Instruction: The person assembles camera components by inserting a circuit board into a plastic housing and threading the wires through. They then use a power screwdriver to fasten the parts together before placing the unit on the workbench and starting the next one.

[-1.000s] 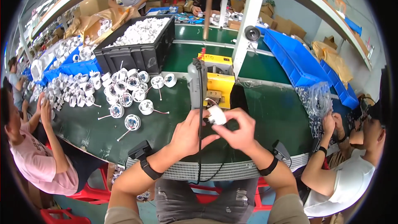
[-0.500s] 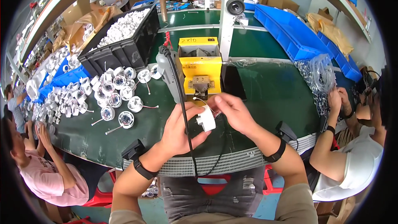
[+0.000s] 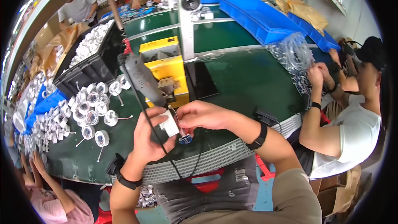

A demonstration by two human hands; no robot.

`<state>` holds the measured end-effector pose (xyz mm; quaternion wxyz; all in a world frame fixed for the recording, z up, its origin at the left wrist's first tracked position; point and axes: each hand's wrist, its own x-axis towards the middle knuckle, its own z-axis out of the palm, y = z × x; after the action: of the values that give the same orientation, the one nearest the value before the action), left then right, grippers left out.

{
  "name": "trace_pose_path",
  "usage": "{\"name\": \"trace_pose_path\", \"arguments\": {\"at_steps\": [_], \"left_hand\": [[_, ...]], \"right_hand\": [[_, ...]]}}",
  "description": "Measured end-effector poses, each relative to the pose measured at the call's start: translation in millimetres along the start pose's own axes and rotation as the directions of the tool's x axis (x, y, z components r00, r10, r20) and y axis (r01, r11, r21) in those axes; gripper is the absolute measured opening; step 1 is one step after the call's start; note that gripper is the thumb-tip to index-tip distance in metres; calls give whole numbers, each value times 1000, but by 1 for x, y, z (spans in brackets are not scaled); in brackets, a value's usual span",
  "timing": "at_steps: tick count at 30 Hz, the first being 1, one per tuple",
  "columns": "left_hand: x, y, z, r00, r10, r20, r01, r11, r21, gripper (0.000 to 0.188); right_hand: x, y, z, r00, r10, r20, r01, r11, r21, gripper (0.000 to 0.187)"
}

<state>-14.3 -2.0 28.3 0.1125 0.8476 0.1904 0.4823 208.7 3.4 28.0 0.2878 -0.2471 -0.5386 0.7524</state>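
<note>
My left hand (image 3: 146, 135) is closed around a small white round housing (image 3: 169, 126), tilted on its side. Close beside it, the fingers of my right hand (image 3: 203, 115) are pinched on a thin wire (image 3: 174, 115) that runs up from the housing. Below those fingertips hangs a small blue circuit board (image 3: 185, 139) on reddish wires, outside the housing. A grey electric screwdriver (image 3: 142, 79) hangs just beyond my left hand, and its black cable passes in front of that hand. Behind it stands a yellow machine (image 3: 173, 74) with a metal fixture.
Several white housings with wires (image 3: 92, 107) lie at left, beside a black bin (image 3: 89, 74) of white parts. A black flat panel (image 3: 202, 79) lies right of the machine. Blue trays (image 3: 261, 18) and bagged screws (image 3: 292, 64) sit at right. Co-workers sit on both sides.
The whole view has swung right, so the bench things appear farther left. The blue circuit board now shows below my right fingers. Both hands still hold the housing and its wire close together.
</note>
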Motion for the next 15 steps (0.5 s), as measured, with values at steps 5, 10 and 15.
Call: {"name": "trace_pose_path", "arguments": {"at_steps": [5, 10, 15], "left_hand": [[2, 4, 1, 1000, 27, 8, -27, 999, -30, 52], [-10, 0, 3, 915, -398, 71, 373, 763, -528, 50], [-5, -9, 12, 646, -639, 417, 579, 53, -814, 47]], "right_hand": [[3, 9, -6, 989, -147, -21, 144, 982, -121, 17], [4, 6, 0, 897, -343, -278, 349, 937, -30, 13], [-3, 9, 1, 863, -439, -251, 447, 894, -28, 11]]}}
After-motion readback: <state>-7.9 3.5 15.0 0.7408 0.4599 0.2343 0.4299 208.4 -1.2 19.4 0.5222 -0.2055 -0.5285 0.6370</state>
